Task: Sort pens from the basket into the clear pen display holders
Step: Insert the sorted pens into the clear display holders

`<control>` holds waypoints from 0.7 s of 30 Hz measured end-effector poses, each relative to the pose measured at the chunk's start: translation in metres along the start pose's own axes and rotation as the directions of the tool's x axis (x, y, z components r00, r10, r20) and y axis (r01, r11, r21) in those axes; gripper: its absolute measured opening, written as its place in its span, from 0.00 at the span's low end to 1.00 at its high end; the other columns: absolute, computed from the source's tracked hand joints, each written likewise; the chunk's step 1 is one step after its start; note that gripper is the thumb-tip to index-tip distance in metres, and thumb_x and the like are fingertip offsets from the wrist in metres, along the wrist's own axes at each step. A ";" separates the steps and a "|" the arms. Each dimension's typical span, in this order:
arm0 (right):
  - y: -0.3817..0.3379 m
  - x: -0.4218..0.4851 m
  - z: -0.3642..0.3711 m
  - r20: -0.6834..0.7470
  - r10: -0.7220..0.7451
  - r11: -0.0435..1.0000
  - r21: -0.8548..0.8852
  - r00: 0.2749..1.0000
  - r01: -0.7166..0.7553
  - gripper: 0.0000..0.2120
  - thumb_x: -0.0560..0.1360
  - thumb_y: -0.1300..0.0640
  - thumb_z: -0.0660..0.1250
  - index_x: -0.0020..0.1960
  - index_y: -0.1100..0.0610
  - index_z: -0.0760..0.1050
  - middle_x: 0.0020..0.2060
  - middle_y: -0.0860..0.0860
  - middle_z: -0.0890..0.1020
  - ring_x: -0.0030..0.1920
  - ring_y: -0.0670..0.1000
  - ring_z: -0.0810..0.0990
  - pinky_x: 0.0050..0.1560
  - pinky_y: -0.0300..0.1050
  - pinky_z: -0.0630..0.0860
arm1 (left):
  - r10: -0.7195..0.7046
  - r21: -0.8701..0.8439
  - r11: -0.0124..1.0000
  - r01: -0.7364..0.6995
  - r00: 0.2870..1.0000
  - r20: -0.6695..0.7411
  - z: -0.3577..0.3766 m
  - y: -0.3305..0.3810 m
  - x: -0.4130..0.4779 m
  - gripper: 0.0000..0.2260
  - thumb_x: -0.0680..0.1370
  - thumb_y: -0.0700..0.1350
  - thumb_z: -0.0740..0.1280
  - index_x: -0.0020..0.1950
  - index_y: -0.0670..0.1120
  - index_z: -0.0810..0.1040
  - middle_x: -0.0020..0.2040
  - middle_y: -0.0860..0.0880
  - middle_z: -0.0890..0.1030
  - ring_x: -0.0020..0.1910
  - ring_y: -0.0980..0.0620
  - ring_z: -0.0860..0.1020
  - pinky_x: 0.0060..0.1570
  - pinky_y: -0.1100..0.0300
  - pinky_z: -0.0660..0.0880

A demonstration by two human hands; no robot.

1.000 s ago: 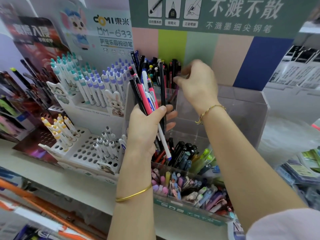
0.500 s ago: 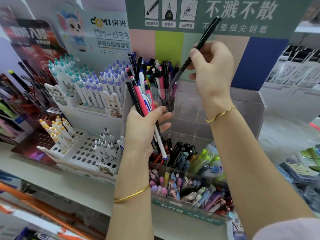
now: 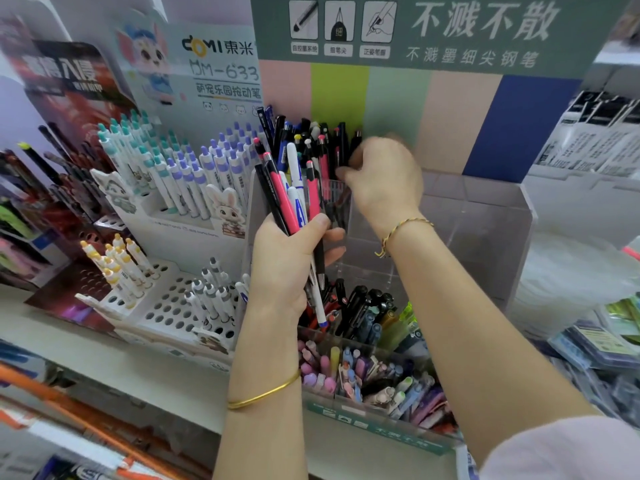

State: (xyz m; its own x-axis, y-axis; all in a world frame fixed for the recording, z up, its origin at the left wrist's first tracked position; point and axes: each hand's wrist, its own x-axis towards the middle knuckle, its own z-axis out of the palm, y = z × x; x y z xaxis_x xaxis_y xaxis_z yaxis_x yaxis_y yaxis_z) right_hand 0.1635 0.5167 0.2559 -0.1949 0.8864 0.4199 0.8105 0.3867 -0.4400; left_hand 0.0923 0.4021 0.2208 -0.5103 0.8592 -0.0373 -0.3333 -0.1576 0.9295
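The left hand (image 3: 287,268) grips a bundle of pens (image 3: 287,192) (pink, black, white), tips down, by the left wall of the clear holder (image 3: 485,216). The right hand (image 3: 388,181) curls over the crowded pens (image 3: 311,143) in its back-left compartment; blur hides whether it pinches one. The compartments to its right offer open room.

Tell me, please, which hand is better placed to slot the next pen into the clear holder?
Right, probably. The left hand has its grip full with the pen bundle, while the right hand sits at the packed rear compartment of the clear holder, beside that bundle.
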 end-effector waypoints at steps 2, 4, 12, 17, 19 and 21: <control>0.001 -0.001 -0.002 0.014 -0.011 1.000 0.023 1.000 0.010 0.11 0.75 0.52 0.68 0.51 0.59 0.78 0.50 0.57 0.79 0.53 0.60 0.77 0.41 0.44 0.64 | 0.002 0.000 1.000 -0.002 1.000 0.005 0.000 0.001 -0.001 0.07 0.79 0.36 0.65 0.57 0.38 0.73 0.40 0.45 0.81 0.34 0.53 0.83 0.32 0.61 0.79; 0.002 -0.005 -0.011 -0.093 -0.002 0.984 0.178 0.996 0.019 0.07 0.75 0.56 0.68 0.52 0.58 0.78 0.49 0.54 0.80 0.52 0.56 0.77 0.43 0.41 0.65 | 0.001 -0.005 1.000 -0.001 1.000 0.019 0.000 0.001 -0.002 0.08 0.79 0.36 0.65 0.58 0.39 0.74 0.41 0.45 0.82 0.35 0.53 0.83 0.32 0.62 0.79; -0.003 -0.044 -0.035 0.343 -0.102 0.761 0.631 0.934 -0.149 0.09 0.76 0.59 0.69 0.45 0.66 0.80 0.34 0.54 0.84 0.31 0.42 0.80 0.35 0.42 0.78 | 0.020 0.023 0.999 -0.022 0.994 0.104 0.004 0.003 -0.006 0.04 0.80 0.38 0.64 0.51 0.45 0.77 0.39 0.49 0.85 0.36 0.52 0.84 0.30 0.62 0.77; -0.002 -0.034 -0.028 0.244 -0.060 0.804 0.586 0.968 -0.098 0.11 0.77 0.60 0.65 0.45 0.69 0.79 0.37 0.60 0.82 0.36 0.50 0.76 0.39 0.48 0.73 | -0.013 0.028 1.000 0.010 0.996 0.088 0.002 0.001 -0.004 0.03 0.81 0.38 0.62 0.53 0.41 0.75 0.42 0.43 0.84 0.38 0.46 0.85 0.33 0.57 0.80; -0.003 -0.027 -0.028 0.187 -0.012 0.776 0.622 0.982 -0.109 0.11 0.77 0.62 0.62 0.43 0.69 0.77 0.36 0.62 0.81 0.35 0.52 0.77 0.36 0.50 0.75 | -0.030 0.032 0.999 0.028 0.996 0.080 0.001 0.002 -0.004 0.03 0.81 0.37 0.61 0.49 0.42 0.73 0.41 0.44 0.84 0.37 0.47 0.85 0.32 0.57 0.80; -0.004 -0.020 -0.030 0.104 0.037 0.719 0.688 0.994 -0.099 0.10 0.77 0.61 0.61 0.39 0.61 0.76 0.37 0.60 0.81 0.36 0.56 0.81 0.35 0.51 0.78 | -0.038 0.077 0.997 0.032 0.996 0.080 -0.001 0.004 -0.003 0.02 0.81 0.36 0.61 0.51 0.42 0.72 0.39 0.46 0.84 0.35 0.49 0.84 0.29 0.61 0.78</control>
State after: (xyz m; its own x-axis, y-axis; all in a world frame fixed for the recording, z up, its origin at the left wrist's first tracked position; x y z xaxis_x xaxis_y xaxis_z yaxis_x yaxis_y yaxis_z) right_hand 0.1813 0.4898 0.2732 -0.2209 0.9219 0.3182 0.2216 0.3652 -0.9042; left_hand 0.0917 0.3979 0.2240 -0.4322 0.9007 -0.0431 -0.2876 -0.0924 0.9533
